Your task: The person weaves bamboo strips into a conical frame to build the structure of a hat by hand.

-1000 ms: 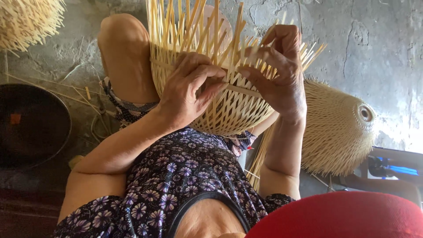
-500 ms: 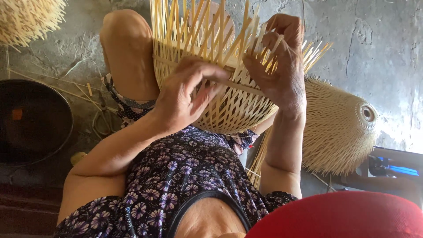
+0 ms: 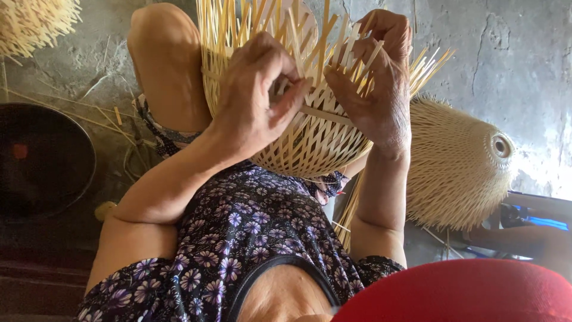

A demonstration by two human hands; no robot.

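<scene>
On the lap, a half-woven bamboo basket (image 3: pixel 304 119), pale strips crossing in an open lattice, loose ends fanning upward.
The left hand (image 3: pixel 256 98) pinches a horizontal strip (image 3: pixel 325 113); the right hand (image 3: pixel 375 83) has fingers hooked among the upright strips.

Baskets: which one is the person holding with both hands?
The half-woven basket on the lap, loose strips sticking up, with the left hand and right hand on it. The finished woven piece lies untouched beside it.
</scene>
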